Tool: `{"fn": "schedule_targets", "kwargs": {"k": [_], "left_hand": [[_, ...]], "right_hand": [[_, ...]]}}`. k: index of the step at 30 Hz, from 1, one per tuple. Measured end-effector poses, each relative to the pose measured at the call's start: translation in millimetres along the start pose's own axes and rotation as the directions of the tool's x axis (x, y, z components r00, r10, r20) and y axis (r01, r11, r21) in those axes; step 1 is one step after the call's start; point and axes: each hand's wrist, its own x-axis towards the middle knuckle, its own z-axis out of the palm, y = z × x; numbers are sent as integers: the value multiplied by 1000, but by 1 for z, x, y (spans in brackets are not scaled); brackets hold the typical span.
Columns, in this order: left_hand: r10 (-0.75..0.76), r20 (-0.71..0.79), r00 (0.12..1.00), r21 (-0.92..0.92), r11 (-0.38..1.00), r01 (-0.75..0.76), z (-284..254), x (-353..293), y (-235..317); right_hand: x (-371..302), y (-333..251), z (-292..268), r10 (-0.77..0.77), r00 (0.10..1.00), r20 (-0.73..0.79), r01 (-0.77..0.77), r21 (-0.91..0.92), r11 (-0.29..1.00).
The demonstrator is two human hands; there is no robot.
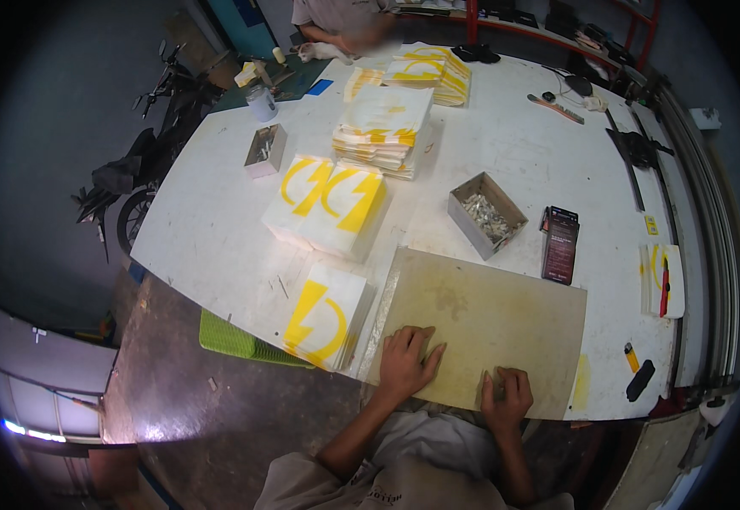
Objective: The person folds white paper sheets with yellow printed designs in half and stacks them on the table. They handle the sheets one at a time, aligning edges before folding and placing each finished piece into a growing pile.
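Under the left hand point(404, 364) and right hand point(507, 399), the board point(480, 314) is tan, blotched with brown. Left of the hands, the nearest stack point(327, 313) is white with a yellow arc and zigzag; the basket point(223, 337) is lime green. Ahead, the box point(468, 226) is grey, the carton point(562, 248) maroon.

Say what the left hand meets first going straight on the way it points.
After crossing the beige board, the left hand would probably meet the open box of small pale pieces; height and exact heading are hard to judge here.
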Motion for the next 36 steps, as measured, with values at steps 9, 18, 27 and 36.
{"fn": "schedule_targets", "kwargs": {"k": [9, 18, 27, 36], "left_hand": [[-10, 7, 1000, -8, 1000, 10, -1, 0, 1], [-11, 4, 1000, -12, 1000, 11, -1, 0, 2], [-12, 1, 1000, -25, 1000, 12, -1, -1, -1], [-1, -27, 1000, -81, 997, -2, 1, -2, -5]], "right_hand": [[2, -4, -2, 1, 1000, 1, -1, 8, 1000], [2, -3, -1, -6, 1000, -7, 6, 6, 1000], [2, -4, 0, 26, 1000, -13, -25, 73, 997], [67, -55, 7, 90, 967, 240, -201, 493, 847]]}}
